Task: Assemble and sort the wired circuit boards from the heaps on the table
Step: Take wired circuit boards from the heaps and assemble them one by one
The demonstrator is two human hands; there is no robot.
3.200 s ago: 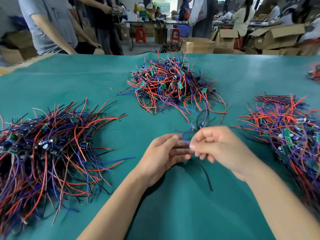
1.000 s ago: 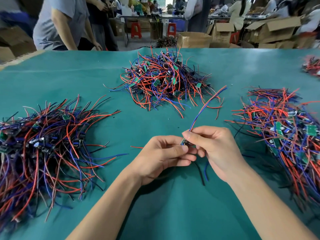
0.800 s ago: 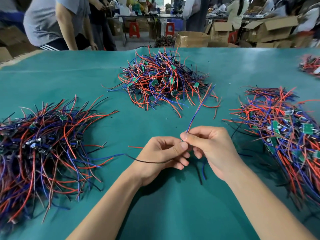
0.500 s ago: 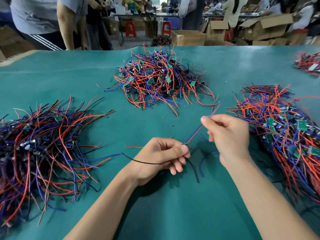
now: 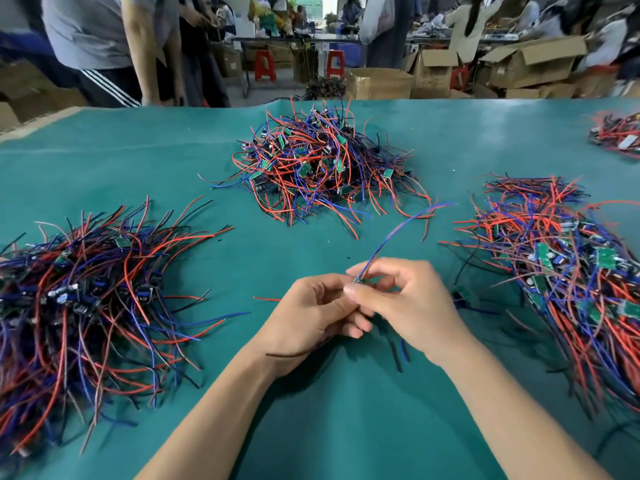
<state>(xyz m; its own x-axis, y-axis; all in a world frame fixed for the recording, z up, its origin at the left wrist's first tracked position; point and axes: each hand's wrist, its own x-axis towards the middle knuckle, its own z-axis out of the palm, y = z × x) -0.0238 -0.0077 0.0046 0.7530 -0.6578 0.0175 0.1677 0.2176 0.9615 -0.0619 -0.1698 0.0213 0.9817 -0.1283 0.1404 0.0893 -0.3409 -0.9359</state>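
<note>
both hands pinch small circuit board [image 5: 357, 280]: left hand [image 5: 311, 313], right hand [image 5: 412, 303]; no legible writing.

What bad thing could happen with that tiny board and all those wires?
The small board is only pinched between the fingertips of the left hand and right hand, so it might slip and drop onto the table.

Its blue and red wires stick up toward the middle heap and could snag there.

The right heap lies close beside the right forearm, so a careless sweep might drag loose pieces out and mix the sorting.
</note>
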